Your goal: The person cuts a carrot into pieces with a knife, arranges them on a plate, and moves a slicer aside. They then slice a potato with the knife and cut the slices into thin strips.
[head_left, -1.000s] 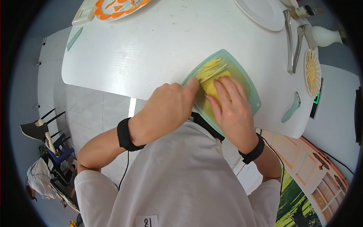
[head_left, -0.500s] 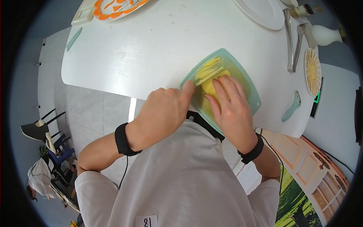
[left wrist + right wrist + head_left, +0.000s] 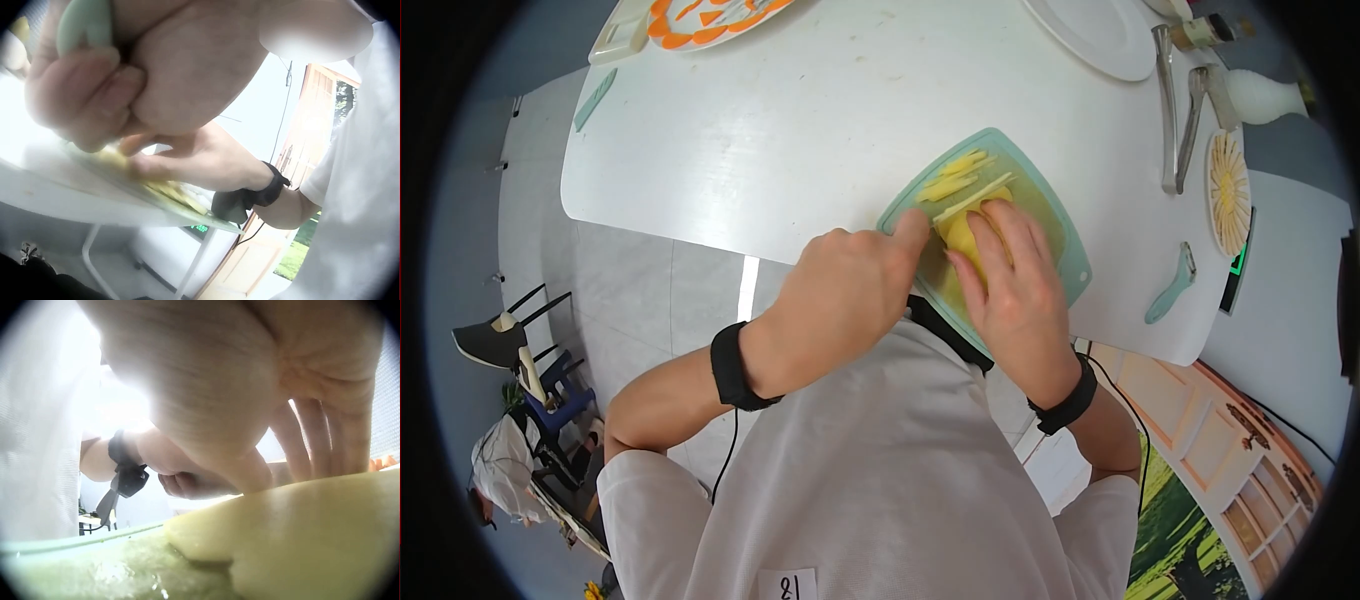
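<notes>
Clearly, the right hand [image 3: 1022,290] holds smooth, rounded yellow slices [image 3: 963,240].

Left hand [image 3: 835,300] beside cutting board [image 3: 1055,225] hides green handle [image 3: 86,28] in head view; orange-slice plate [image 3: 682,27] beyond board cropped.

The white table [image 3: 730,130] holds a board [image 3: 1055,225] near, a green tool [image 3: 595,100] left, an orange-slice plate [image 3: 684,25] far left, a white plate [image 3: 1100,35] far right, and tongs [image 3: 1167,110] and a peeler [image 3: 1171,290] right.
</notes>
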`<state>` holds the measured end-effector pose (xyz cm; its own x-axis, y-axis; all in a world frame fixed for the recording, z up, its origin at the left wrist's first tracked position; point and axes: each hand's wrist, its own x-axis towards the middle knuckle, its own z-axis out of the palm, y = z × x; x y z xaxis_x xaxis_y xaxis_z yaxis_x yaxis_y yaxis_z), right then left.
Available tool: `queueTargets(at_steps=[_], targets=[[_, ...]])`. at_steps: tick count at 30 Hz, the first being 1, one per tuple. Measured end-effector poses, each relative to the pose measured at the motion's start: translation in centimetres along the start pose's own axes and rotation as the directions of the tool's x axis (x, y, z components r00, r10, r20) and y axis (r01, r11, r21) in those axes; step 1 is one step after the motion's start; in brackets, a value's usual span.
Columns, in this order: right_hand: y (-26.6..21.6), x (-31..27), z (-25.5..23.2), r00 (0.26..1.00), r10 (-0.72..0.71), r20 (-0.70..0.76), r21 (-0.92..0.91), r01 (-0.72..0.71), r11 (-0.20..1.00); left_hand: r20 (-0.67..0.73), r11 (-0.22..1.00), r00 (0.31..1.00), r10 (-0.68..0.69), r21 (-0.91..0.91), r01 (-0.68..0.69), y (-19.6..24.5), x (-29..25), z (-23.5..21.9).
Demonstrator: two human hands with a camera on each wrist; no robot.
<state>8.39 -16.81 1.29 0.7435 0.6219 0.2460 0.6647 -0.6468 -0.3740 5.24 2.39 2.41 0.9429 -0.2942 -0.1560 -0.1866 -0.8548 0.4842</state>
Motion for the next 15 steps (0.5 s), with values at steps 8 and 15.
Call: queueTargets(at_steps=[8,15], targets=[[0.29,-0.03,0.1,1.0,-0.025,-0.01,0.013,0.025,1.0,0.012,0.996,0.999,0.038,0.078,-0.039,0.28,0.33,-0.05],[0.29,-0.01,0.03,1.0,-0.025,-0.002,0.015,0.025,1.0,0.061,0.995,0.998,-0.025,0.093,0.02,0.78,-0.28,-0.38]])
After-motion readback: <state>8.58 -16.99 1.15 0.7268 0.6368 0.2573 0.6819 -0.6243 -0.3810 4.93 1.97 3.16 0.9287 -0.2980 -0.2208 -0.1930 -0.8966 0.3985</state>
